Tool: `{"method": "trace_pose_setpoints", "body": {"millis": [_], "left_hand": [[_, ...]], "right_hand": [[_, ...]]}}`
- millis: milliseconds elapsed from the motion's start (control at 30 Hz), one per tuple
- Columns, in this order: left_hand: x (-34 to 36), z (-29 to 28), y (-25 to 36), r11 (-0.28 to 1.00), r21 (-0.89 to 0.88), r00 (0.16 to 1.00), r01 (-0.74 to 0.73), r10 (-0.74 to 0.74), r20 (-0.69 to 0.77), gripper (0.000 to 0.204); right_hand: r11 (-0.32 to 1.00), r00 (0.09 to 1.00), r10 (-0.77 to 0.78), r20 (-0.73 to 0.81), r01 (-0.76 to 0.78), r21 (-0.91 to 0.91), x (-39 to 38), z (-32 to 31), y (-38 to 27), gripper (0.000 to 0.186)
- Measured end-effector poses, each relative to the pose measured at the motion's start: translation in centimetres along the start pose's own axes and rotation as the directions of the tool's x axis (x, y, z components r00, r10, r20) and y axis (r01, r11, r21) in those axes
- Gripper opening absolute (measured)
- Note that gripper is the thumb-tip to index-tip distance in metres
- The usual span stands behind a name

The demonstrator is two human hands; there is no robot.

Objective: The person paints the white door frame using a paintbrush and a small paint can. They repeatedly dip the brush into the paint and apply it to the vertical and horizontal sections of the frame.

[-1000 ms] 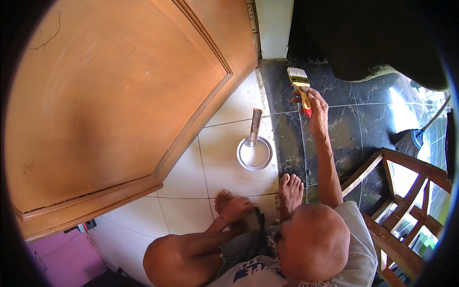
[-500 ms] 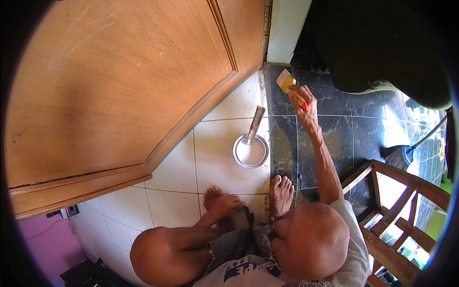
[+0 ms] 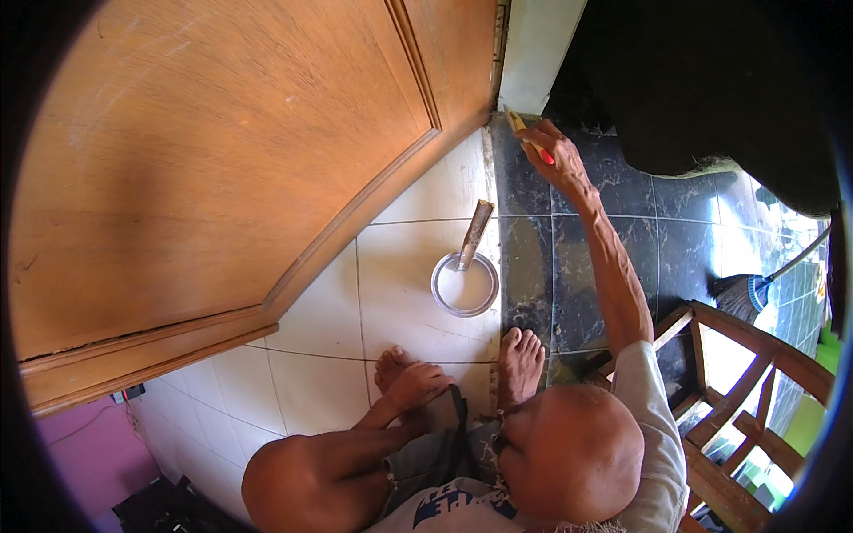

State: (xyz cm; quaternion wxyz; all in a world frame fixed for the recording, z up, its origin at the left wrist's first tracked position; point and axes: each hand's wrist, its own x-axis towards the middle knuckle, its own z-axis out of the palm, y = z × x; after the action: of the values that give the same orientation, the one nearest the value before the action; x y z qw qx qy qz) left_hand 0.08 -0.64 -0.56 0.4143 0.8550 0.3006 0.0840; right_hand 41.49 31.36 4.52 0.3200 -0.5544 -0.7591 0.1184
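Observation:
My right hand (image 3: pixel 553 153) is stretched far forward, closed round the handle of a paintbrush (image 3: pixel 517 123) with a yellow ferrule and a red-tipped handle. The bristles meet the foot of a white door post (image 3: pixel 526 67), seen edge-on. Between my feet and the post stands an open can of white paint (image 3: pixel 465 295). A paint-smeared flat stick (image 3: pixel 476 233) leans in it, its upper end past the rim. My left hand (image 3: pixel 419 385) lies loosely by my left foot, fingers partly hidden. A black strap (image 3: pixel 459 410) hangs close to its fingertips.
A large brown wooden door (image 3: pixel 213 160) fills the left side. White tiles (image 3: pixel 320 333) meet dark marbled tiles (image 3: pixel 604 266) along a rough seam. At right are a wooden frame (image 3: pixel 755 355) and a broom (image 3: pixel 746 291). A dark bulky shape (image 3: pixel 702 80) stands far right.
My right hand has moved forward and slightly left, carrying the paintbrush from above the dark tiles to the foot of the white post. The brush has turned edge-on. My left hand stays put.

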Motion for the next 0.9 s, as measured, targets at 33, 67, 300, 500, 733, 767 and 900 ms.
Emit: {"method": "trace_pose_setpoints", "body": {"millis": [33, 67, 300, 500, 733, 767, 900], "left_hand": [[-0.1, 0.2, 0.0, 1.000, -0.003, 1.000, 0.009, -0.009, 0.000, 0.017], [-0.2, 0.4, -0.1, 1.000, -0.005, 1.000, 0.017, -0.017, 0.000, 0.017], [-0.1, -0.1, -0.1, 1.000, 0.009, 1.000, 0.003, -0.004, 0.016, 0.017], [-0.5, 0.4, -0.4, 0.999, 0.024, 0.998, 0.021, -0.023, 0.063, 0.016], [-0.2, 0.3, -0.2, 1.000, 0.024, 1.000, 0.001, -0.001, -0.005, 0.017], [-0.2, 0.4, -0.2, 1.000, 0.020, 1.000, 0.004, -0.004, -0.012, 0.017], [-0.1, 0.6, -0.2, 0.999, 0.038, 1.000, -0.006, 0.007, -0.008, 0.017]], "right_hand": [[1.000, 1.000, -0.006, 0.008, 0.007, -0.021, 0.5, 0.0, 0.1, 0.025], [0.999, 1.000, -0.012, 0.016, 0.013, -0.043, 1.0, 0.0, 0.1, 0.024], [0.996, 0.958, -0.076, -0.276, 0.084, 0.019, 1.4, -0.6, -2.0, 0.024], [0.995, 0.985, -0.088, -0.150, 0.094, 0.035, -0.1, -0.5, -1.4, 0.023], [0.989, 0.968, -0.134, -0.211, 0.117, -0.091, 3.2, -2.9, -1.7, 0.019], [0.988, 0.957, -0.138, -0.256, 0.116, -0.100, 3.8, -3.5, -2.3, 0.019], [0.977, 0.885, -0.200, -0.421, 0.147, -0.156, 3.7, -4.2, -4.3, 0.021]]}}
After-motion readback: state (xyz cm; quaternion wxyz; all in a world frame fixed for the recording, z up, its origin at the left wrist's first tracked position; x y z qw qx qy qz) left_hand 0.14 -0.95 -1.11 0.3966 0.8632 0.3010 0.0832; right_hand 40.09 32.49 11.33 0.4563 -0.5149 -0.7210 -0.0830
